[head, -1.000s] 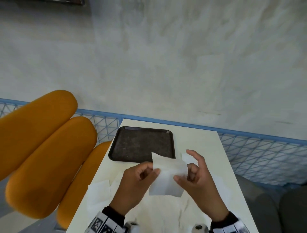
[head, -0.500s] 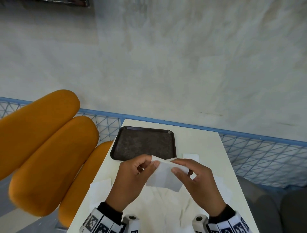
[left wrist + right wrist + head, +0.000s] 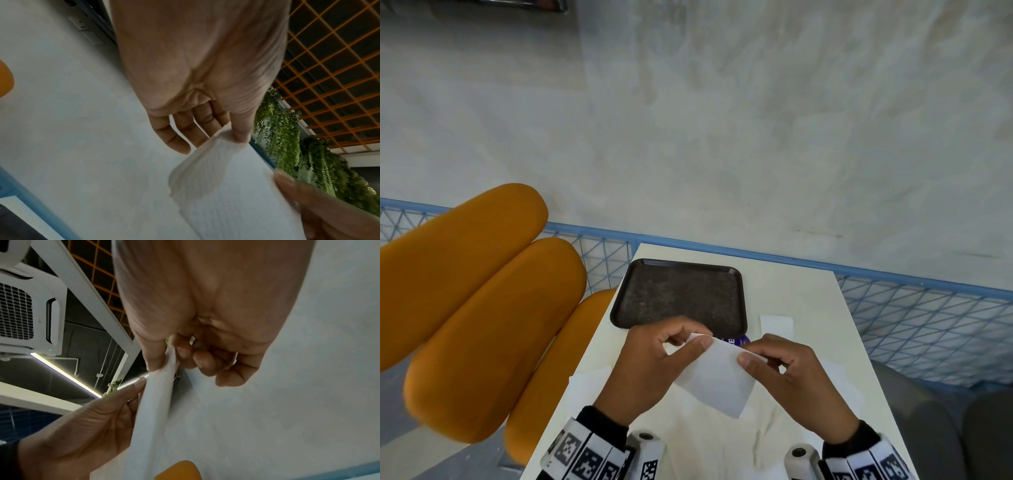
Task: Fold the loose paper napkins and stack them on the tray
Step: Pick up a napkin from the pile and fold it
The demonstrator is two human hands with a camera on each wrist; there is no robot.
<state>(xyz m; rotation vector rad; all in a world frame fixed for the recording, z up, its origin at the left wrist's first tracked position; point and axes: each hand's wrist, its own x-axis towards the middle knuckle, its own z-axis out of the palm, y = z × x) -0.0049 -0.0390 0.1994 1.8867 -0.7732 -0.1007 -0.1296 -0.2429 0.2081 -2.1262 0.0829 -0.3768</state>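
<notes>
A white paper napkin [image 3: 717, 378] hangs above the white table [image 3: 811, 294], folded over at its top edge. My left hand [image 3: 650, 363] pinches its upper left corner between thumb and fingers. My right hand [image 3: 787, 373] pinches its upper right corner. In the left wrist view the napkin [image 3: 222, 191] sags from the left hand [image 3: 205, 91]. In the right wrist view the napkin [image 3: 160, 410] runs edge-on below the right hand [image 3: 205, 313]. The dark tray [image 3: 681, 296] lies bare just beyond the hands. Loose napkins lie flat on the table: one [image 3: 776, 324] right of the tray, another [image 3: 589, 385] near the left edge.
Orange padded chair cushions [image 3: 482, 308] stand close to the table's left side. A blue wire-mesh railing [image 3: 914, 308] runs behind and right of the table. A purple-printed item [image 3: 738, 340] peeks out by the tray's near right corner.
The napkin's top edge has come down towards me and the sheet now hangs lower and flatter. Both hands have shifted slightly lower while keeping their pinch on the corners.
</notes>
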